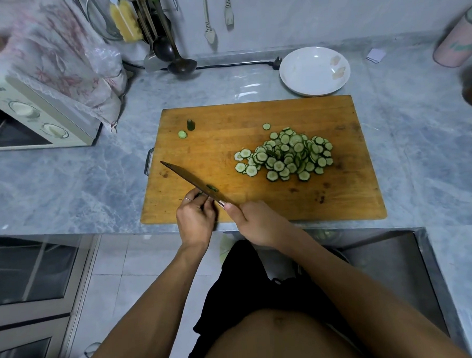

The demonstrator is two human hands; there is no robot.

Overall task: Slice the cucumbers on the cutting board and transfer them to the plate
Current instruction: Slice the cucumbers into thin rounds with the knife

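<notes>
I am gripping the knife point(194, 181) by its handle in my right hand point(255, 223), blade angled up off the cutting board point(258, 205), while my left hand point(196, 218) is pinching at the blade, probably to wipe off stuck bits. The cucumber slices point(288, 155) are lying heaped on the board's right half, thin with dark rims, and the plate point(314, 71) is waiting behind on the counter point(93, 186).

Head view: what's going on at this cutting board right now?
A person holds a knife by its handle in the right hand, while the left hand fingers wipe cucumber bits off the blade. A pile of cucumber slices lies on the cutting board. The plate behind holds none.
</notes>
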